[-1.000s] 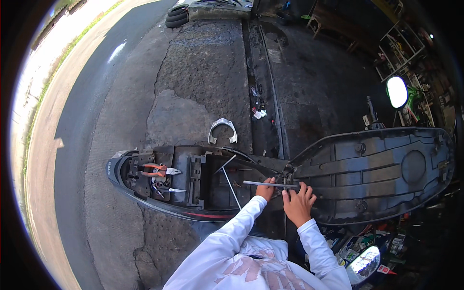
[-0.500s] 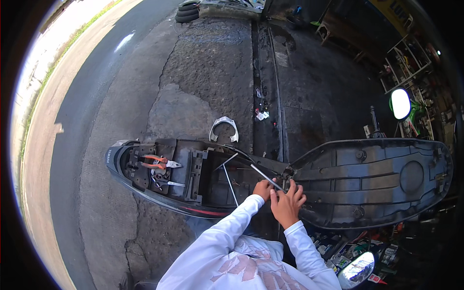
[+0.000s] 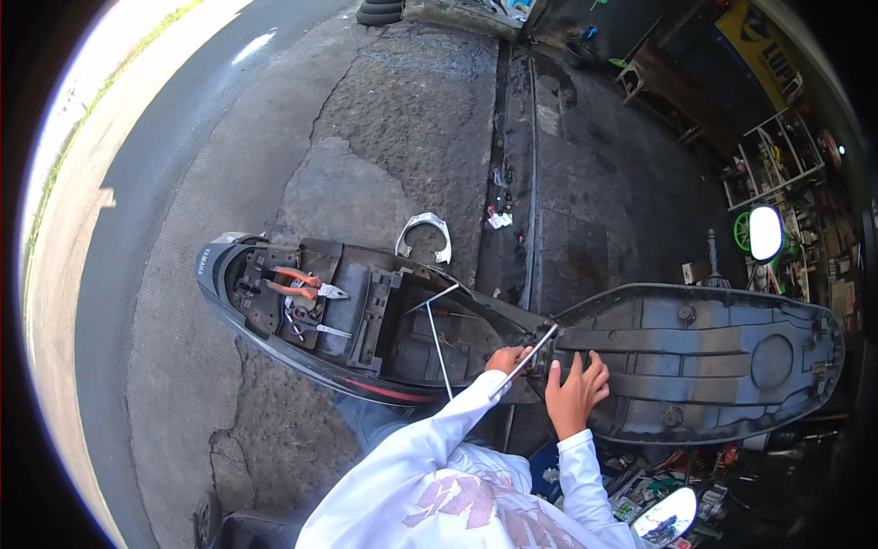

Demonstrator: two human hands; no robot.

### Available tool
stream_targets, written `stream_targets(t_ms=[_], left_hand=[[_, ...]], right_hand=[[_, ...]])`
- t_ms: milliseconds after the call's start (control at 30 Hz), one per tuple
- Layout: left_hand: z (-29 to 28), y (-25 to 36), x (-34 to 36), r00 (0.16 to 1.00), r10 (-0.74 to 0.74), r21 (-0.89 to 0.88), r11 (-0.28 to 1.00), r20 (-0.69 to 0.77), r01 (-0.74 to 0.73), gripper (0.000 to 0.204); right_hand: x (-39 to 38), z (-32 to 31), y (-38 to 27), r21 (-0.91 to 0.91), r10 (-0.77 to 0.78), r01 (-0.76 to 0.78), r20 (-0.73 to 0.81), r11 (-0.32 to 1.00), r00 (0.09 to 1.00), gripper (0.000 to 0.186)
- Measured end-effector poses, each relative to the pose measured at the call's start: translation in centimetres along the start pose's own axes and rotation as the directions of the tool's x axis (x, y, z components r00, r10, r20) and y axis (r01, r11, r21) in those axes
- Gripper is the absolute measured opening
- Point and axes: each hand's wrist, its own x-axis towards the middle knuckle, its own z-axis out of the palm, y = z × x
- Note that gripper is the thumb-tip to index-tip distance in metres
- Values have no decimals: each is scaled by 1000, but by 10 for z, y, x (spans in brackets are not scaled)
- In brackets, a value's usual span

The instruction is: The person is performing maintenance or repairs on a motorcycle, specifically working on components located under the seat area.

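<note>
My left hand [image 3: 506, 360] is closed at a metal T-handle wrench [image 3: 541, 342], whose crossbar slants up to the right near the seat hinge. The wrench's lower end is hidden. Just right of it, my right hand [image 3: 576, 393] is raised with fingers apart and nothing in it, over the near edge of the upturned motorcycle seat [image 3: 631, 361]. A second T-handle wrench [image 3: 437, 339] leans across the open storage compartment [image 3: 412, 357] left of my hands.
On the motorcycle's tail [image 3: 240, 293] lie orange-handled pliers [image 3: 306, 284] and scissors [image 3: 331, 330]. A pale curved trim piece [image 3: 445, 240] is on the ground beyond. Mirrors [image 3: 765, 233] stand at the right, with cluttered shelves [image 3: 777, 160] behind. Black tyres [image 3: 380, 12] are stacked at the far edge.
The wrench's crossbar has swung round from slanting down-right to slanting up-right. My right hand has come off it and moved right and slightly nearer, its fingers opening.
</note>
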Motion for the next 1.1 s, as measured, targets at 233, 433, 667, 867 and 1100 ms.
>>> stream_targets(t_ms=[233, 433, 667, 867, 1100], left_hand=[[12, -12, -9, 976, 154, -135, 975, -155, -175, 28], [12, -15, -13, 987, 111, -97, 988, -115, -122, 27], [5, 0, -25, 991, 77, -41, 996, -106, -81, 31], [-2, 5, -26, 992, 29, 44, 999, -125, -24, 32], [4, 2, -17, 985, 47, 86, 996, -165, -33, 37]], right_hand=[[-11, 23, -12, 245, 43, -119, 297, 962, 954, 37], [17, 26, -14, 125, -67, 57, 78, 991, 995, 37], [4, 10, -16, 195, 214, -293, 342, 936, 915, 57], [6, 4, -5, 210, 279, -548, 685, 810, 673, 64], [-9, -5, -3, 287, -185, -714, 958, 639, 220, 73]])
